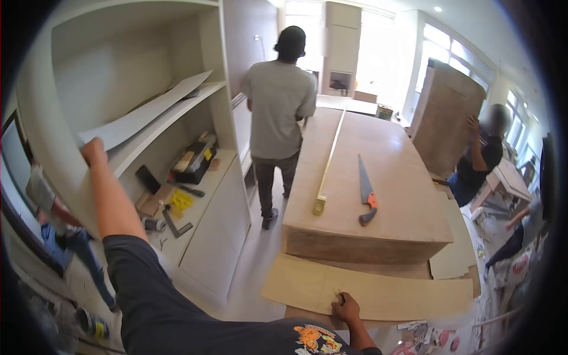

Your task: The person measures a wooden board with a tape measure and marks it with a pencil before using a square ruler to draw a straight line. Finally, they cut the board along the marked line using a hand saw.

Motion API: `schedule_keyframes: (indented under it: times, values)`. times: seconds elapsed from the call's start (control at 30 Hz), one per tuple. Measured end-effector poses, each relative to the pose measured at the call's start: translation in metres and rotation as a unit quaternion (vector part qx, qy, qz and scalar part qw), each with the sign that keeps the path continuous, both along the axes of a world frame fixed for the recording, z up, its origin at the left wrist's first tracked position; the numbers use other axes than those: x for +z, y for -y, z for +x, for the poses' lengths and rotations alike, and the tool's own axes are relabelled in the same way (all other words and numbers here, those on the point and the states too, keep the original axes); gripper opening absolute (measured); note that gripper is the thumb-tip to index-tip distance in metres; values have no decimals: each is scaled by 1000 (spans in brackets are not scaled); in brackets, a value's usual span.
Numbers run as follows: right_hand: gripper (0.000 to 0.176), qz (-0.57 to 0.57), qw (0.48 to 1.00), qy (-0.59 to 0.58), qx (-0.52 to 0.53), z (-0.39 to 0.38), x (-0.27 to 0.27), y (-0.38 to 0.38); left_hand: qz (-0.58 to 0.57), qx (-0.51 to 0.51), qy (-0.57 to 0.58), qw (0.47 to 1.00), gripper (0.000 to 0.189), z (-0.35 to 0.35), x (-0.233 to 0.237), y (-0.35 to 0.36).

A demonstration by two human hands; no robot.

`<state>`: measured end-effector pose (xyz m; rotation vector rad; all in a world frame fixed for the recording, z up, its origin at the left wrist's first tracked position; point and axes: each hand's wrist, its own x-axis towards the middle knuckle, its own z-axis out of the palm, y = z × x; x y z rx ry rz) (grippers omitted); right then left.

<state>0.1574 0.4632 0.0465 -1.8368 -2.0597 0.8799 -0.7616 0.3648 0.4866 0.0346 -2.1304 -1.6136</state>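
Your left hand [93, 151] grips the white sheet [142, 112] on the shelf [195, 97]; your right hand [346, 307], curled, contents unclear, presses the plywood strip [390, 293].

Pale tan plywood sheet [367, 290], orange-handled saw [367, 192], yellow level [328, 163], white shelving [177, 112], grey laminate strip [139, 115]

Upper left, a shelf [183, 115] is bearing a pale bent sheet [145, 110]; at centre, the worktop [402, 165] is carrying a handsaw [365, 189] and a long rule [331, 151].
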Motion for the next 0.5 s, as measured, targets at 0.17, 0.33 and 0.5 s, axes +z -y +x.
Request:
schedule_keyframes:
  times: [0.17,0.33,0.5]
  values:
    - [59,17,1000,-1,13,3,-1,-5,291,-197,78,933,25,136,30,-11]
    - [56,1,1000,-9,19,3,7,-6,336,-311,141,878,30,162,30,-17]
    - [56,12,1000,-1,24,2,12,-2,376,-376,122,838,31,182,27,-29]
